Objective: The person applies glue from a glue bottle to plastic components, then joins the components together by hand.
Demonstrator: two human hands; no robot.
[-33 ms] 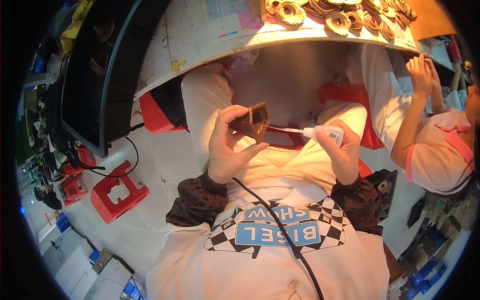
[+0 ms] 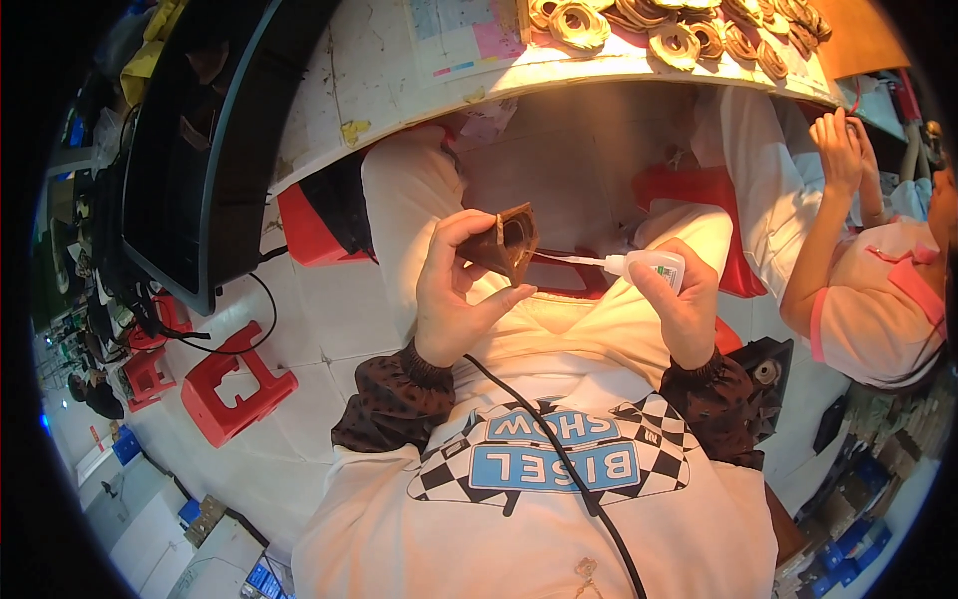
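Near the centre of the frame, the left hand (image 2: 454, 290) was closed around a small brown square part with a round opening (image 2: 507, 243), fingers curled behind it and the thumb below, holding it above the lap. To its right, the right hand (image 2: 684, 299) was wrapped firmly around a small white plastic squeeze bottle with a long thin nozzle (image 2: 651, 267), the nozzle tip reaching the part's edge. The part looked light, stiff and thin-walled, so it probably needed a gentle pinch at its outer edges, away from the nozzle tip. The bottle seemed soft-sided and best held at its middle. Along the top of the frame, a white bench (image 2: 399, 90) carried more brown ring-shaped parts (image 2: 689, 40). A red plastic stool (image 2: 239, 384) stood at lower left. Another person's hand (image 2: 838, 150) worked at upper right.
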